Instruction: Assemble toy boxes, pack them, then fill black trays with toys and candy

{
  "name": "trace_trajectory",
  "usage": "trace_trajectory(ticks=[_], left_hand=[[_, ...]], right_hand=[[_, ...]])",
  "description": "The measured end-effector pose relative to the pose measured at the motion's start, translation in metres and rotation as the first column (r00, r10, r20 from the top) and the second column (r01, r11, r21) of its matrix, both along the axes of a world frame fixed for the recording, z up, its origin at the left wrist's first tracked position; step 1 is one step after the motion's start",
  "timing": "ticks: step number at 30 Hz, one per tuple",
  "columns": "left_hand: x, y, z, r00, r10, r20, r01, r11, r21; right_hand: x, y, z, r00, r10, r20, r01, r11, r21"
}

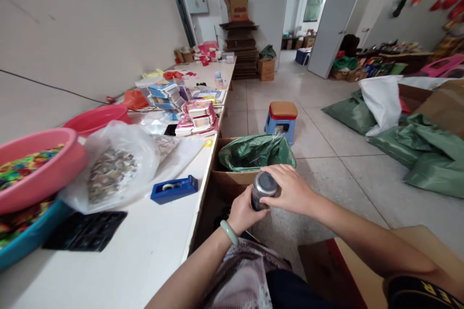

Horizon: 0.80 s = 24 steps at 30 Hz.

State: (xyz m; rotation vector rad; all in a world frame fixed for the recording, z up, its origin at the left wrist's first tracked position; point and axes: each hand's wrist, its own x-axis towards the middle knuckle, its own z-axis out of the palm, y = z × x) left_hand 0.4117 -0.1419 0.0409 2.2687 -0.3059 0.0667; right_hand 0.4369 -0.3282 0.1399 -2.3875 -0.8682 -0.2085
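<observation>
A dark cylindrical jar with a grey lid (266, 183) is held upright above my lap, to the right of the table edge. My left hand (244, 210), with a pale green bangle on its wrist, is wrapped round the jar's lower left side. From the right, my right hand (290, 188) grips the jar near its lid, thumb across the front. Just beyond them stands a cardboard box (232, 177) lined with a green plastic bag (250, 147). On the table to the left lies a blue tape dispenser (174, 189).
A white table (145, 270) runs along my left, bearing a pink basin (72, 154), a clear bag of small pieces (116, 169), a black tray (87, 231) and stacked pink packs (197, 118). A stool (282, 118) stands ahead. Green sacks (435, 154) lie at right.
</observation>
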Motion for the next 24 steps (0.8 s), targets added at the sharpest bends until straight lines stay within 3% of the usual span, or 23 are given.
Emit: trace_trajectory(ticks=[5,9,13,16,19,22,24], left_hand=[[0.002,0.008,-0.005,0.999,-0.049,-0.02,0.049,0.998,0.038],[0.008,0.013,-0.004,0.986,-0.162,-0.043,0.162,0.987,-0.002],[0.016,0.015,0.0,0.943,-0.327,-0.067,0.325,0.945,-0.033],[0.021,0.012,0.003,0.921,-0.377,-0.096,0.377,0.926,-0.019],[0.024,0.009,0.008,0.942,-0.327,-0.078,0.327,0.945,-0.005],[0.027,0.005,0.013,0.961,-0.271,-0.054,0.272,0.962,0.022],[0.026,0.002,0.015,0.971,-0.236,-0.038,0.238,0.97,0.052]], right_hand=[[0.011,-0.002,-0.018,0.993,0.113,0.045,-0.116,0.992,0.047],[0.024,-0.012,-0.021,0.962,0.267,0.059,-0.272,0.957,0.1],[0.041,-0.025,-0.011,0.845,0.534,0.024,-0.533,0.838,0.115],[0.049,-0.034,0.002,0.767,0.641,-0.027,-0.635,0.764,0.114],[0.048,-0.039,0.018,0.805,0.578,-0.135,-0.58,0.814,0.032],[0.036,-0.036,0.029,0.937,0.302,-0.176,-0.325,0.938,-0.123],[0.027,-0.029,0.032,0.982,0.118,-0.145,-0.148,0.964,-0.221]])
